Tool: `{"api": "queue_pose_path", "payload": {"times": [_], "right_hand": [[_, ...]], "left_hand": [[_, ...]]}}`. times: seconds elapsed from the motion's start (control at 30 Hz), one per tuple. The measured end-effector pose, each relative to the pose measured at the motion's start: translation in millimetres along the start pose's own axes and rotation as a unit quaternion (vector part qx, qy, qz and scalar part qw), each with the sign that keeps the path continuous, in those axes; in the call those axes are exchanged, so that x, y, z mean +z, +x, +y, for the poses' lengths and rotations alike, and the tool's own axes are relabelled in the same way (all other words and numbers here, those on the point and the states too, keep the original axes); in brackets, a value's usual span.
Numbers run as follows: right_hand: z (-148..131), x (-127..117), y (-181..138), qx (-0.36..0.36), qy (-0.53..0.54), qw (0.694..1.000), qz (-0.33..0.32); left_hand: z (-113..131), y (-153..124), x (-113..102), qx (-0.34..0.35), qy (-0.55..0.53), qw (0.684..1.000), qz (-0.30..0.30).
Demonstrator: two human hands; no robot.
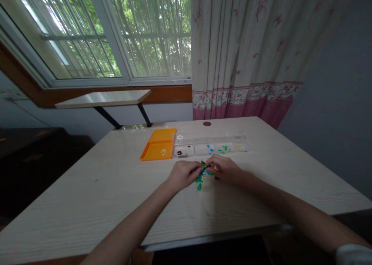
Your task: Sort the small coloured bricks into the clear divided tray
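My left hand [183,173] and my right hand [225,168] meet over the middle of a pale wooden table [87,195]. Both are curled, and their fingertips pinch small coloured pieces [204,165] between them, green and dark. Under and just in front of the fingers lies a loose scatter of tiny blue, green and yellow pieces [200,179]. Behind the hands sits a clear plastic sorting box [212,146] with several compartments holding brown, blue, green and yellow bits. An orange tray [158,144] lies to the left of that box.
A window with bars and a wooden sill runs along the back left, with a narrow shelf [104,98] on brackets below it. A floral curtain [247,55] hangs behind the table. A dark cabinet [31,156] stands to the left.
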State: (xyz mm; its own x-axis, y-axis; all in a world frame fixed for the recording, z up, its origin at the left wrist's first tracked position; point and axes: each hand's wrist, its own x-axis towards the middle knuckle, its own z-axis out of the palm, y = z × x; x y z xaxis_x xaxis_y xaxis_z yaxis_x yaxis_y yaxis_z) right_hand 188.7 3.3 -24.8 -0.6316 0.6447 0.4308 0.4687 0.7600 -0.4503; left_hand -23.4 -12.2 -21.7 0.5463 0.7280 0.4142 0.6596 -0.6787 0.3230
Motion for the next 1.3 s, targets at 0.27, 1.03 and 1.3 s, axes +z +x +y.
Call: {"api": "queue_pose_path", "payload": {"times": [0.27,1.03,1.3], "right_hand": [[-1,2,0,-0.015,-0.009,0.999,0.027],[32,-22,-6,-0.001,-0.099,0.978,0.184],[35,-22,-6,0.000,-0.102,0.979,0.177]], "left_hand": [[2,2,-1,-0.004,-0.011,1.000,-0.012],[-30,-5,-33,-0.065,0.009,0.991,-0.116],[-27,-6,-26,-0.049,0.023,0.990,-0.130]]}}
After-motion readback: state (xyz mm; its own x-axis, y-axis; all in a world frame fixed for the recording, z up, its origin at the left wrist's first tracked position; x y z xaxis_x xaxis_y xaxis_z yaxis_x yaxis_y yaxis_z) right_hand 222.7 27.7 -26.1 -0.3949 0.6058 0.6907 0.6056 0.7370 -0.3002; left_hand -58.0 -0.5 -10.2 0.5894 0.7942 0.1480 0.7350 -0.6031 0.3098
